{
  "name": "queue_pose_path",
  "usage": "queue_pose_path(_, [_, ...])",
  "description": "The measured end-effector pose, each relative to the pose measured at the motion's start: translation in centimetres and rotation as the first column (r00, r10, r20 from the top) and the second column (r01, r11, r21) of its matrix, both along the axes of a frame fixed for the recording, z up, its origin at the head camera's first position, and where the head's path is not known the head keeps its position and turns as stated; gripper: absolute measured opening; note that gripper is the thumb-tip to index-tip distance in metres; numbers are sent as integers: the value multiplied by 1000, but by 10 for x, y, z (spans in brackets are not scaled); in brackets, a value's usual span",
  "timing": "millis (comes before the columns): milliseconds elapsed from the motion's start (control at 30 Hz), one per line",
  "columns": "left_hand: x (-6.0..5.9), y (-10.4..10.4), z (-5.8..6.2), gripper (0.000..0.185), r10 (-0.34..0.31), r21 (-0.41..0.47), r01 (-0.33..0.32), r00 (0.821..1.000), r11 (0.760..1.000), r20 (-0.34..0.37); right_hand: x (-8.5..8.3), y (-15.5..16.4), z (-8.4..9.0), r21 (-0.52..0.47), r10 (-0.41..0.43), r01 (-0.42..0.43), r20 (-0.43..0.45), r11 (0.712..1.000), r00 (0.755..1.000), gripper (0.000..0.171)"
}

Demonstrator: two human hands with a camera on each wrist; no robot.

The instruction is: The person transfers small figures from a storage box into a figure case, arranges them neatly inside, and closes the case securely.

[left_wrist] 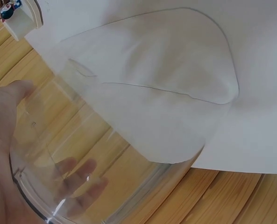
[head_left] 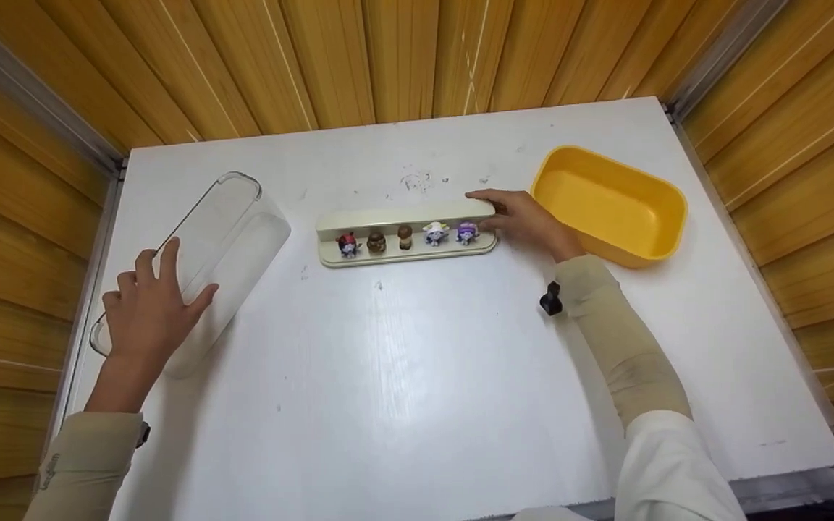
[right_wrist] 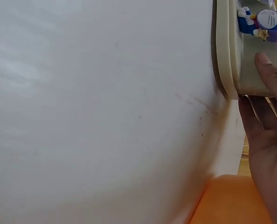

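A cream oblong base (head_left: 417, 259) lies mid-table with several small figurines standing in a row, from a red-and-black one (head_left: 348, 244) to a purple one (head_left: 467, 232). My right hand (head_left: 522, 217) holds the base's right end; in the right wrist view the thumb (right_wrist: 271, 70) presses on the base (right_wrist: 231, 51) just beside the purple figurine (right_wrist: 264, 23). A clear plastic cover (head_left: 221, 239) lies at the table's left edge. My left hand (head_left: 153, 304) grips its near end, and my fingers (left_wrist: 82, 179) show through the cover's wall (left_wrist: 166, 107).
A yellow tub (head_left: 612, 202) with nothing in it stands at the right, close behind my right hand, and shows as an orange edge (right_wrist: 231, 200) in the right wrist view. Wooden slat walls surround the white table (head_left: 417, 376).
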State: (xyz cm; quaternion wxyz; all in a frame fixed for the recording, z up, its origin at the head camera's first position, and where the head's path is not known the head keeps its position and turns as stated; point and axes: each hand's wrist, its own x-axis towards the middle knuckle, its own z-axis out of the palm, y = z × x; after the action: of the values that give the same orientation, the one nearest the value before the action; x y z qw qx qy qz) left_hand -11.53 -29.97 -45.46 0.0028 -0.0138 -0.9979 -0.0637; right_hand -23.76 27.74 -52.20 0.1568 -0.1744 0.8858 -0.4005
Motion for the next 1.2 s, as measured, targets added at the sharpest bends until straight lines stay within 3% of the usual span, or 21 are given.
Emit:
queue_pose_path(400, [3,-2,-1,88,9,-13,-9,999,1000,-39,0,-4,-3,-48,-56,57,29,997,998,53])
queue_pose_path(900, [-2,0,-1,92,5,25,-5,1000,1000,-12,2,1,-6,-26,-72,73,17,997,997,52])
queue_pose_path(1200, [0,4,4,93,-17,42,20,997,999,-80,2,1,-5,-14,-81,81,21,997,997,52])
